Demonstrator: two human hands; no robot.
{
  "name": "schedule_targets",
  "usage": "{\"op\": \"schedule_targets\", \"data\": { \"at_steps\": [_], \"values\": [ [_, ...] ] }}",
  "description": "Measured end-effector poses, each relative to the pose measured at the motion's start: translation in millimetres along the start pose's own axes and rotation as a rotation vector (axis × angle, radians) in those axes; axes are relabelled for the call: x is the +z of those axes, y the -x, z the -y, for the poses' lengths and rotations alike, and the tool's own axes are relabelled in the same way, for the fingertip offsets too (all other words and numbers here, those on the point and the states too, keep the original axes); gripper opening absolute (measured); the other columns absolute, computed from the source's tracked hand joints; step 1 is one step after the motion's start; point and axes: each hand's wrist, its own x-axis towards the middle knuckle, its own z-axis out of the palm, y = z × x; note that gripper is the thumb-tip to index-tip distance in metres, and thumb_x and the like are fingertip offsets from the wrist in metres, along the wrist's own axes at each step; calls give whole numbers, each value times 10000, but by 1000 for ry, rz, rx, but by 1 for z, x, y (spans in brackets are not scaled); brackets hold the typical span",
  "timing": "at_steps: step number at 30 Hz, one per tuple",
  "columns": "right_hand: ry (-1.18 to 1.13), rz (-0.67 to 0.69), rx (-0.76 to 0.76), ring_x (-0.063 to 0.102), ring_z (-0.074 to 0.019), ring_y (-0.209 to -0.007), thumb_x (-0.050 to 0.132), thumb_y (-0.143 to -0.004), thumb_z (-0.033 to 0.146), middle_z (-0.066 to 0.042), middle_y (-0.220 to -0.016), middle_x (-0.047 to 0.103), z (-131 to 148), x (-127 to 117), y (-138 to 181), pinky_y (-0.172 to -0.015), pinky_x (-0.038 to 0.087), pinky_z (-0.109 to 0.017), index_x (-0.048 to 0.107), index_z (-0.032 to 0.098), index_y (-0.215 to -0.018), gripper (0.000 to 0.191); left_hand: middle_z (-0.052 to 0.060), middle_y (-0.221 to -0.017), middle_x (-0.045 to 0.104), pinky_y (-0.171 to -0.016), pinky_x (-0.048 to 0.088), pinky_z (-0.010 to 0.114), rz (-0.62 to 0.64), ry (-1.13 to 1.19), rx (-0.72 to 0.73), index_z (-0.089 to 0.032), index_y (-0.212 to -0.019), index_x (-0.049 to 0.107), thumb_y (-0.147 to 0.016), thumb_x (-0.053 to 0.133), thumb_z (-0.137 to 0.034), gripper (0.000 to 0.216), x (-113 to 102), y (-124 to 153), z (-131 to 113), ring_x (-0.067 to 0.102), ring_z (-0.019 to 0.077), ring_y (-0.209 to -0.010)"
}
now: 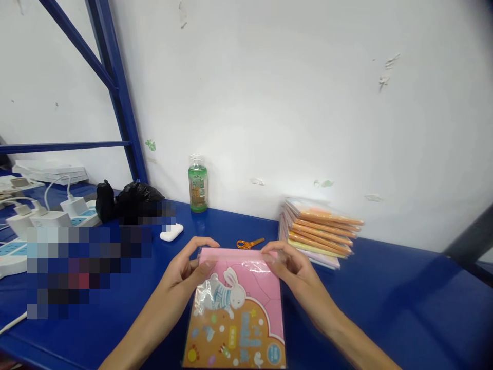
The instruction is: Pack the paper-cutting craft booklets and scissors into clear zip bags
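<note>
In front of me is a pink and brown packet [257,303] in clear plastic wrap, printed with a white rabbit in a striped top. My left hand [188,270] grips its upper left corner, thumb on the front and fingers behind. At the upper right corner, my right hand [290,264] pinches it the same way. Just beyond the packet's top edge lie small orange scissors [250,243] on the blue table. A stack of similar wrapped packets [318,231], mostly orange-edged, sits past my right hand.
A green-labelled bottle [197,185] stands by the wall. Left of it are a white earbud case [171,232] and a black plastic bag [138,196]. Power strips with white chargers [50,220] and cables crowd the far left. A blue metal frame [119,97] rises behind; part of the left is pixelated.
</note>
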Motion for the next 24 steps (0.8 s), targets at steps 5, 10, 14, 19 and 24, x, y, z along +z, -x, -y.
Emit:
{"op": "schedule_targets", "data": {
  "at_steps": [5, 10, 14, 19, 24],
  "values": [
    [24, -5, -4, 461, -162, -751, 638, -954, 438, 14, -891, 609, 1, -1, 1, -641, 328, -262, 698, 274, -941, 175, 11, -794, 767, -589, 533, 257, 14, 0, 23, -284, -1216, 476, -934, 621, -524, 398, 2, 0, 3, 732, 212, -683],
    [14, 11, -89, 578, -227, -926, 584, -966, 403, -23, -963, 691, 2, -7, 8, -735, 379, -300, 742, 258, -962, 214, -10, -738, 751, -547, 538, 245, 19, 33, 39, -283, -1158, 470, -928, 652, -489, 359, 6, 0, 2, 721, 192, -619],
    [-34, -12, -169, 619, -244, -901, 485, -1008, 449, -49, -951, 732, -3, -9, 13, -773, 407, -325, 782, 237, -966, 368, -10, -836, 763, -568, 569, 278, 10, 107, 52, -287, -1070, 479, -894, 714, -442, 332, 6, 0, -1, 748, 211, -671],
    [17, -83, -119, 615, -228, -798, 476, -1009, 561, -64, -839, 730, 0, -5, 10, -698, 410, -314, 792, 204, -865, 498, -16, -731, 724, -522, 501, 224, 31, 40, 40, -233, -855, 550, -865, 740, -457, 294, 3, -3, 1, 672, 149, -561],
    [103, -73, -43, 560, -168, -687, 611, -959, 541, -27, -744, 678, 5, 2, 6, -618, 369, -272, 747, 195, -793, 407, -55, -587, 594, -458, 362, 165, -144, -33, 72, -212, -773, 586, -801, 760, -554, 384, 9, 1, -2, 512, 89, -475]
  ]
}}
